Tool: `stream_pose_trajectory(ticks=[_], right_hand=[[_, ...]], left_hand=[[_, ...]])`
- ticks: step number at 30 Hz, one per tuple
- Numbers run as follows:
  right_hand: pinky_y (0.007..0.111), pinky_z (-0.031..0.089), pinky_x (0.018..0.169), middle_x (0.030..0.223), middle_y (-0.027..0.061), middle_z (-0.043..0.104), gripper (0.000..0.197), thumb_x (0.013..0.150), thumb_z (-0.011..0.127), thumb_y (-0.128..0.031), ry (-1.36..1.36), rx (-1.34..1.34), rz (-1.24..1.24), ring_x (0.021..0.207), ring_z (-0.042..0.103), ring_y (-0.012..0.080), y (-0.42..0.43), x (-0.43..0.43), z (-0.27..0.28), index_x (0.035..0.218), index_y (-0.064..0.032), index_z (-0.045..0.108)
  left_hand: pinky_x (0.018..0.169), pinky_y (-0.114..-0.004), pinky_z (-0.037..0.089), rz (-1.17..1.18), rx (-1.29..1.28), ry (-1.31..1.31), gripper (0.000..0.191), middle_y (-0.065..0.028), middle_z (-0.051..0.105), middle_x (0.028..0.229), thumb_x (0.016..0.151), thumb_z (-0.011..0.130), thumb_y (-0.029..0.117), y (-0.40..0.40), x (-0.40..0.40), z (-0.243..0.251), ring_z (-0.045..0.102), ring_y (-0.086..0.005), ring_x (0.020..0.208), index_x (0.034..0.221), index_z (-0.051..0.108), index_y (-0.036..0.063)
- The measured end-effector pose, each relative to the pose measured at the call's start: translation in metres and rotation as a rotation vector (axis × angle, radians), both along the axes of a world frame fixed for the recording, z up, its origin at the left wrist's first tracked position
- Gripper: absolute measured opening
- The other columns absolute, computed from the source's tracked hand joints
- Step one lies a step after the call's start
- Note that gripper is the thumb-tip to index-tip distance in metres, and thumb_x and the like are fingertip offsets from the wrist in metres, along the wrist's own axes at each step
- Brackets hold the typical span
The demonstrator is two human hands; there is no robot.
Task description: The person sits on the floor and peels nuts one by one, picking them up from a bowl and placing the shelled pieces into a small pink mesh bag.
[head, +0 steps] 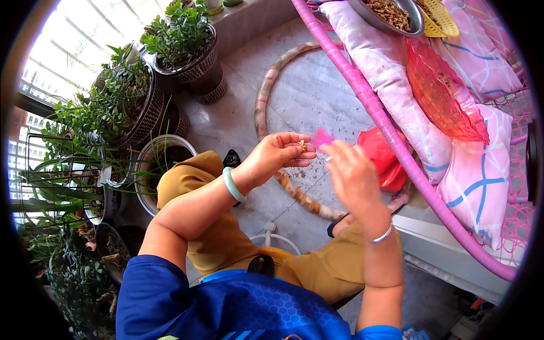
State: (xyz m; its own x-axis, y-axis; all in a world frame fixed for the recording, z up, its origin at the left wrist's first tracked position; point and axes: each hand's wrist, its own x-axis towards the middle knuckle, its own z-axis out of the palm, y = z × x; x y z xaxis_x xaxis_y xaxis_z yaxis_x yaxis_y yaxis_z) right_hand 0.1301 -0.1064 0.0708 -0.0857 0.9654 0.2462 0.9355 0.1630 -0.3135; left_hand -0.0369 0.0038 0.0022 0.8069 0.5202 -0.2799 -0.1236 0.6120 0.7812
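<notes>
My left hand [284, 151] is raised over the floor and pinches a small light-brown piece [302, 145], which looks like a walnut kernel, between thumb and fingers. Close beside it, my right hand [355, 176] grips a small bright pink tool [321, 138]; motion blur hides its exact kind. The pink end is near the left fingertips, and I cannot tell whether it touches the piece. Dark crumbs [301, 173] are scattered on the grey tiles below. A red plastic bag [384, 159] stands just beyond my right hand.
At right, a pink-wrapped rim [374, 108] borders cushions [471, 191] bearing a red translucent tray [446, 93], a metal bowl [418, 27] of brown pieces and a yellow basket [450, 25]. A wrapped hoop [263, 97] lies on the floor. Potted plants [187, 46] line the left.
</notes>
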Motion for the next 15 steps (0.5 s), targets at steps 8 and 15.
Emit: stream_pose_trajectory(ticks=[8, 15], right_hand=[[0.038, 0.047, 0.078, 0.106, 0.0136, 0.059, 0.036, 0.077, 0.062, -0.006, 0.097, 0.053, 0.119, 0.090, 0.056, 0.0286, 0.000, -0.014, 0.004, 0.113, -0.0043, 0.055], [0.039, 0.047, 0.076, 0.104, 0.0133, 0.060, 0.033, 0.078, 0.063, -0.007, 0.225, 0.099, -0.046, 0.090, 0.056, 0.0294, 0.006, -0.008, 0.016, 0.110, -0.0042, 0.056]], left_hand=[[0.088, -0.032, 0.051, 0.010, 0.054, -0.056, 0.036, -0.0156, 0.058, 0.110, 0.093, 0.051, 0.009, -0.003, 0.001, 0.002, 0.060, -0.0208, 0.101, 0.126, 0.041, -0.0023], [0.088, -0.032, 0.051, -0.004, -0.025, -0.048, 0.042, -0.0149, 0.059, 0.110, 0.092, 0.053, 0.010, -0.003, -0.006, 0.006, 0.061, -0.0199, 0.100, 0.130, 0.038, 0.0014]])
